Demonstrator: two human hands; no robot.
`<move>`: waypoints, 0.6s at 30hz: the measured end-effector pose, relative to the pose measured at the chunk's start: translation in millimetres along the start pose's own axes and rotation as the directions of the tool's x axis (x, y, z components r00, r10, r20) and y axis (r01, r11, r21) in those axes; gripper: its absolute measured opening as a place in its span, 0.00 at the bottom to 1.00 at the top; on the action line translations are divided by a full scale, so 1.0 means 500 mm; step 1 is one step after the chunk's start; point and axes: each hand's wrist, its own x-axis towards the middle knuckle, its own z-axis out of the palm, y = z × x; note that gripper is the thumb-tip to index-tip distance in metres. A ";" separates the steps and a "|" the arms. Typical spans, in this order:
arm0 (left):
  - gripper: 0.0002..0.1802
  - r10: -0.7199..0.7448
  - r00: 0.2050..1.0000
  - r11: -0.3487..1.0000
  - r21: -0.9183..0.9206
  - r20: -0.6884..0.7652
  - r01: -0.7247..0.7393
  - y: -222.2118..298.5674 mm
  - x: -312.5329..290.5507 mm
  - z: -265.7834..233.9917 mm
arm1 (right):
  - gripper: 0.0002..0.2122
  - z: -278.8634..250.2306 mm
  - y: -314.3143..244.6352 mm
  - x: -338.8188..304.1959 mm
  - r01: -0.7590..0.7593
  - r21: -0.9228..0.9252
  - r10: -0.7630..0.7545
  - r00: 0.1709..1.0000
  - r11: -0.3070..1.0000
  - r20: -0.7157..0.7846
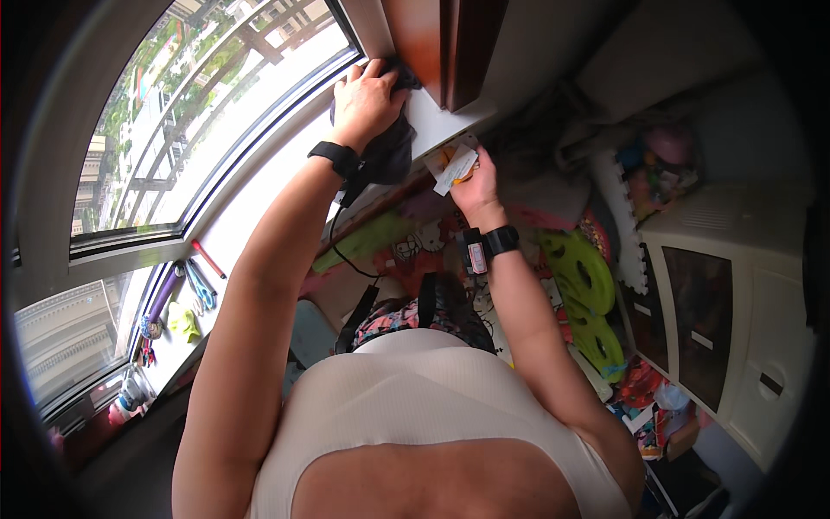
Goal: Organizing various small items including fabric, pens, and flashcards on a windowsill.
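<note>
My left hand (367, 104) lies over a dark grey cloth (391, 154) in the far corner of the white windowsill (259, 203), its fingers curled onto the fabric. Part of the cloth hangs over the sill's edge. Just right of the sill, my right hand (478, 189) grips a few small white paper slips (455, 169). Something orange shows among the slips, too small to make out. Each wrist wears a black strap with a small device on it.
A window (216, 112) stands at the left. Along the sill lie a red pen (208, 259), a blue-handled tool (201, 285), a purple cylinder (164, 294) and a yellow-green item (183, 322). A brown wooden post (445, 52) rises beyond. A drawer cabinet (735, 303) and green plastic pieces (577, 277) stand right.
</note>
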 end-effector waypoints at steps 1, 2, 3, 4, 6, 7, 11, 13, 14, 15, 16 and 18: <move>0.20 0.013 1.000 1.000 -0.017 0.002 -0.013 -0.003 0.000 -0.002 | 0.20 0.012 0.006 -0.005 -0.008 -0.004 0.008 1.000 1.000 0.001; 0.19 0.070 0.997 0.995 -0.077 -0.023 -0.071 -0.002 -0.004 -0.003 | 0.20 0.026 0.012 -0.014 0.003 -0.030 -0.003 1.000 1.000 -0.015; 0.18 0.121 0.993 0.981 -0.153 -0.004 -0.120 0.008 -0.022 0.001 | 0.20 0.036 0.018 -0.018 0.013 -0.057 -0.015 0.999 0.998 -0.029; 0.17 0.174 0.984 0.965 -0.196 -0.030 -0.176 0.026 -0.034 0.002 | 0.20 0.026 0.015 -0.012 0.037 -0.057 -0.037 0.999 0.998 0.006; 0.15 0.252 0.965 0.932 -0.252 -0.074 -0.263 0.034 -0.064 0.008 | 0.19 0.044 0.020 -0.031 0.006 -0.060 -0.004 0.999 0.998 0.034; 0.15 0.293 0.955 0.918 -0.265 -0.048 -0.295 0.044 -0.073 -0.002 | 0.19 0.045 0.017 -0.029 -0.009 -0.043 0.011 0.999 0.999 0.038; 0.15 0.390 0.919 0.857 -0.346 -0.049 -0.382 0.057 -0.107 -0.012 | 0.19 0.048 0.021 -0.046 -0.019 0.021 0.013 0.972 1.000 0.235; 0.15 0.477 0.875 0.782 -0.412 -0.088 -0.468 0.039 -0.119 -0.016 | 0.20 0.015 0.028 -0.037 0.002 0.003 -0.003 0.955 1.000 0.297; 0.15 0.494 0.865 0.751 -0.461 -0.083 -0.473 0.033 -0.123 -0.019 | 0.20 -0.008 0.027 -0.038 -0.047 0.044 0.028 0.930 0.998 0.366; 0.15 0.490 0.868 0.721 -0.524 -0.078 -0.454 0.034 -0.129 -0.031 | 0.20 -0.025 0.024 -0.048 -0.101 0.086 0.054 0.901 0.991 0.430; 0.15 0.439 0.891 0.677 -0.607 -0.120 -0.415 0.032 -0.140 -0.041 | 0.20 -0.004 0.025 -0.077 0.001 -0.046 0.010 0.973 0.999 0.229; 0.13 0.274 0.944 0.485 -0.820 -0.187 -0.303 0.013 -0.173 -0.062 | 0.20 0.010 0.036 -0.130 0.044 -0.209 -0.036 0.998 0.977 0.043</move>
